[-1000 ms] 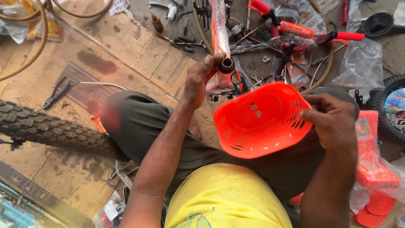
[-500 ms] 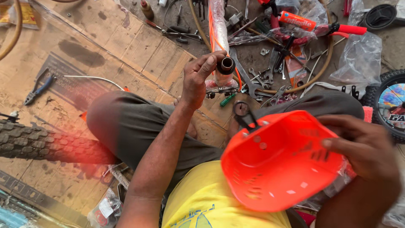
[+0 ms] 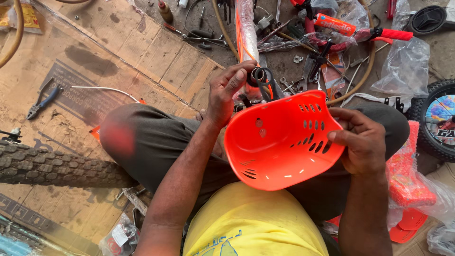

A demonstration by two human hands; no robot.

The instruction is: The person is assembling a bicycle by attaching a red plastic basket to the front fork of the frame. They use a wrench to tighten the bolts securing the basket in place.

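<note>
Orange plastic basket (image 3: pixel 279 142) sits over the seated person's lap, open side up toward the camera, slotted wall to its right side. Right hand (image 3: pixel 362 142) grips the basket's right rim: thumb curled over the edge inside, fingers wrapped behind the wall, closed firmly on it. Left hand (image 3: pixel 227 92) is just beyond the basket's upper left rim, fingers curled around the dark tube end (image 3: pixel 258 76) of a plastic-wrapped orange bike frame (image 3: pixel 245 33); thumb and forefinger pinch near the opening, the hand closed on it. The frame runs away from the basket toward the top of view. Left of the basket, well apart, a knobbly black tyre (image 3: pixel 52 166) lies on flattened cardboard (image 3: pixel 118 52), with blue-handled pliers (image 3: pixel 42 102) farther off. Right of the basket, a small wheel (image 3: pixel 438 118) at the edge and an orange wrapped part (image 3: pixel 407 178) just beside the right forearm.
</note>
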